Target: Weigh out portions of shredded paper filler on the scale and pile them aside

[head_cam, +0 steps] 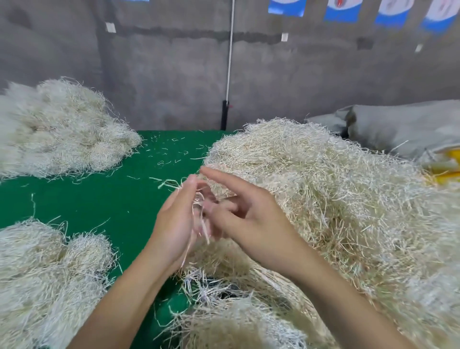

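Paper piles [62,129] left: portions likely done | heap [336,186] right remains | left hand [174,224] slack, strands [199,216] across it | right hand [254,224] grip unclear

Shredded paper [239,311] hides most of a dark object [231,289], and the top edge crops the blue posters [343,10].

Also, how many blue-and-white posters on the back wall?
4, in a row along the wall's top right, all cropped by the frame: leftmost poster, second poster, third poster, rightmost poster. A blue sliver further left may be a fifth.
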Demonstrator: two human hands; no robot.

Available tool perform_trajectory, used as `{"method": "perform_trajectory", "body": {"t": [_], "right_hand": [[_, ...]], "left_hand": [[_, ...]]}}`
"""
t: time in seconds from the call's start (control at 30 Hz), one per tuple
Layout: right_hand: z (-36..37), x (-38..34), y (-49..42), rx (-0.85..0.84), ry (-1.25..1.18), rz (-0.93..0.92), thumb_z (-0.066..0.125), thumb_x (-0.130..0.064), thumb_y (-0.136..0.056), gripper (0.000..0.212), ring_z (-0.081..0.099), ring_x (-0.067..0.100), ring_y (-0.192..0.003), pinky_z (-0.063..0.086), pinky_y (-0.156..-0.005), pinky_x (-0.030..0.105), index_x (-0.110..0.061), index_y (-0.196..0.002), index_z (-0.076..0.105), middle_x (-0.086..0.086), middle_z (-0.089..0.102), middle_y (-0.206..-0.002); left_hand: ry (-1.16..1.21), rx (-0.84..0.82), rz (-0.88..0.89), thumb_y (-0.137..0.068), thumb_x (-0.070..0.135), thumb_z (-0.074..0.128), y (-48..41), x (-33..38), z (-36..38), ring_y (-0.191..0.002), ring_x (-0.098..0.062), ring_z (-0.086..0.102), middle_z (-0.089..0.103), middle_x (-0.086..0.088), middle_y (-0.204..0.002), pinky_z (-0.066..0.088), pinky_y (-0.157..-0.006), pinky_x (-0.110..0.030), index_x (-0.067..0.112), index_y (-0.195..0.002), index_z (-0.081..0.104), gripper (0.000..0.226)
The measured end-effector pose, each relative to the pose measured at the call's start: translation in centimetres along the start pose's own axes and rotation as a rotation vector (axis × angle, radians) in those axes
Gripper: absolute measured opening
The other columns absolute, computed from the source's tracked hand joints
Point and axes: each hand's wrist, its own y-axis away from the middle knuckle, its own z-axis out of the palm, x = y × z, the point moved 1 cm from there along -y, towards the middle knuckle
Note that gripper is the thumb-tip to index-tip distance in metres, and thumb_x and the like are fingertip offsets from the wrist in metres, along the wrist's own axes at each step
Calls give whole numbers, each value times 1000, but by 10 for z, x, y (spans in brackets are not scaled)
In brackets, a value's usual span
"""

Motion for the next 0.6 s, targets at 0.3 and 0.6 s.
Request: {"method": "perform_trajectory", "body": {"t": [0.3,0.6], "right_hand": [[-48,86,-4,-247,902,137,47,-41,-97,21,55,-5,-94,19,-118,45,-44,-111,62,-17,68,-98],[-84,116,6,73,1027,92,45,-45,-91,33,56,-3,-69,32,-96,23,-32,-102,73,-17,64,-69]], "left_hand": [[-1115,-124,-20,-89,72,31,-10,4,-30,-75,0,59,65,15,-100,51,-71,-25,33,-114,61,55],[-1111,-162,258,-84,79,39,5,37,-52,-36,-4,31,39,10,-43,30,-39,-18,25,-56,49,62]]}}
